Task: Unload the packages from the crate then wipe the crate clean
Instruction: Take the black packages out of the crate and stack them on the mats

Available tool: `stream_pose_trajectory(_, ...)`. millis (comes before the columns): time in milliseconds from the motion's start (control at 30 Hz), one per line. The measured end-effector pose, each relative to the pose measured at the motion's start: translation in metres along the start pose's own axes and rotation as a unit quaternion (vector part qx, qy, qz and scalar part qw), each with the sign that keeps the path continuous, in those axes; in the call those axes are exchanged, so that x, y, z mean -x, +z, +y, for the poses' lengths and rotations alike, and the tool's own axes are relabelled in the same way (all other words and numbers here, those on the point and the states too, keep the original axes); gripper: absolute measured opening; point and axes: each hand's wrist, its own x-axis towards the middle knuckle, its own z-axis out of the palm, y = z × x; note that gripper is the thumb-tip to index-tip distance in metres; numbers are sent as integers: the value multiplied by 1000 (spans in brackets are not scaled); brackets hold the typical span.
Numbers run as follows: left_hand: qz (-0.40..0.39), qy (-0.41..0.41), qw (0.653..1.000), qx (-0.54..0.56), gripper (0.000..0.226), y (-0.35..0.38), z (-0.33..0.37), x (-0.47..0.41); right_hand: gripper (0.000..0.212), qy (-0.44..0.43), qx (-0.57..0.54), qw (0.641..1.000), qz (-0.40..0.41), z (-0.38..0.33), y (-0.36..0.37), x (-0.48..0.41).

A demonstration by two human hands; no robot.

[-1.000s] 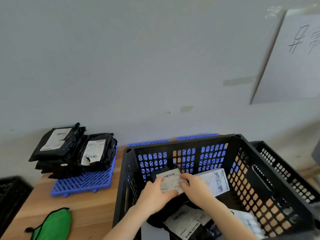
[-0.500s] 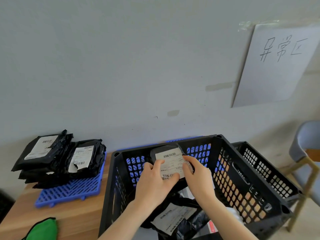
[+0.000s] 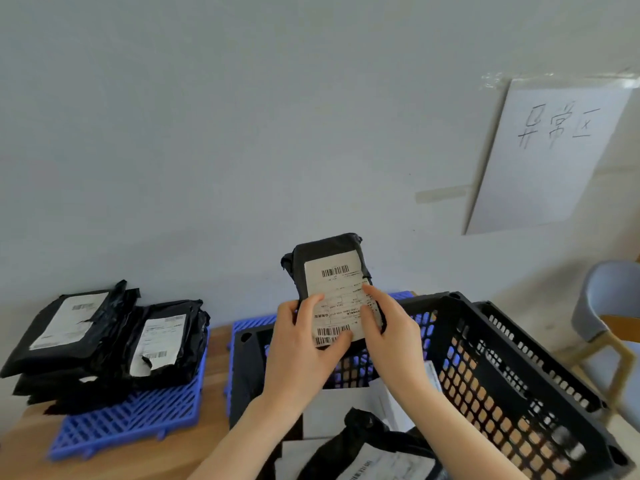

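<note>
With both hands, left hand [image 3: 301, 344] and right hand [image 3: 388, 334], grasping a black labelled package [image 3: 332, 271] above the crate [image 3: 519, 375] at frame centre, unloading continues; likely next: transfer to lower-left stack [image 3: 104, 341].

Diffuse, fairly bright light fell evenly; shadows were soft. Wide-angle distortion curved the edges, and the black perforated plastic crate [image 3: 512, 386] was blurred at lower right.

Both forearms reach forward; left grip [image 3: 304, 351] and right grip [image 3: 393, 336], raised side by side, pinch one package [image 3: 330, 268].
</note>
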Motion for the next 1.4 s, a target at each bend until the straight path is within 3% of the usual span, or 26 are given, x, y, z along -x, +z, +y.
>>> stream_pose_trajectory(200, 50, -22, 998, 6, 63, -58, -80, -21, 37, -47, -5, 996, -82, -34, 97, -16)
stream_pose_trajectory(367, 69, -88, 994, 4, 59, -103, -171, -29, 41, -54, 16, 985, -164, -54, 202, -26)
stream_pose_trajectory(600, 27, -173, 984, -34, 53, -147, -307, -24, 59, 7, 68, 955, -290, -52, 348, -18)
stream_pose_trajectory(800, -23, -233, 970, -61, 57, -160, -379, -12, 67, 48, 86, 926, -366, -43, 420, -7)
stream_pose_trajectory(1400, -97, -260, 955, -102, 53, -153, -424, -51, 62, 55, 112, 936, -330, -23, 490, -13)
